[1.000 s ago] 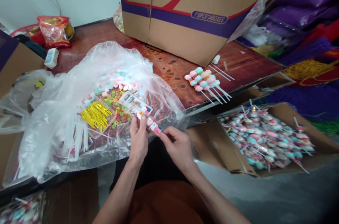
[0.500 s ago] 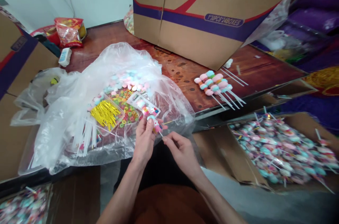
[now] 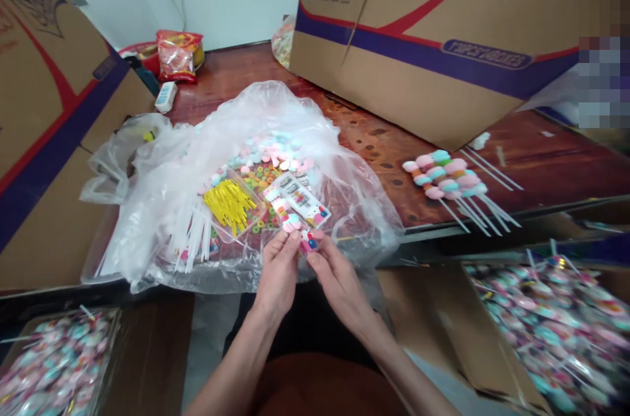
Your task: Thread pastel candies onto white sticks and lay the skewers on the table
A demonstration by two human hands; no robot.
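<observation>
Both hands meet in front of the plastic sheet, on a marshmallow candy skewer in a clear printed wrapper point(image 3: 309, 243). My left hand point(image 3: 280, 266) pinches the wrapped skewer from the left side. On the right, my right hand point(image 3: 335, 266) closes thumb and fingers on the wrapper's edge. The stick is hidden by the fingers. Just beyond lie flat printed wrappers point(image 3: 308, 201). Left of them is a clear tray of gold twist ties point(image 3: 230, 205), with white sticks point(image 3: 193, 232) beside it. Ring candies point(image 3: 258, 183) and pastel marshmallows point(image 3: 278, 152) lie behind.
Crumpled clear plastic point(image 3: 275, 98) covers part of the wooden table point(image 3: 236, 68). Unwrapped marshmallow skewers point(image 3: 445, 174) lie at right. Large cartons point(image 3: 394, 68) stand behind and at left. Open boxes of wrapped skewers point(image 3: 556, 324) sit below on both sides.
My right hand has moved from the stick's end up to the wrapper, closer to my left hand. The whole view has shifted, so the table's things appear farther right.
</observation>
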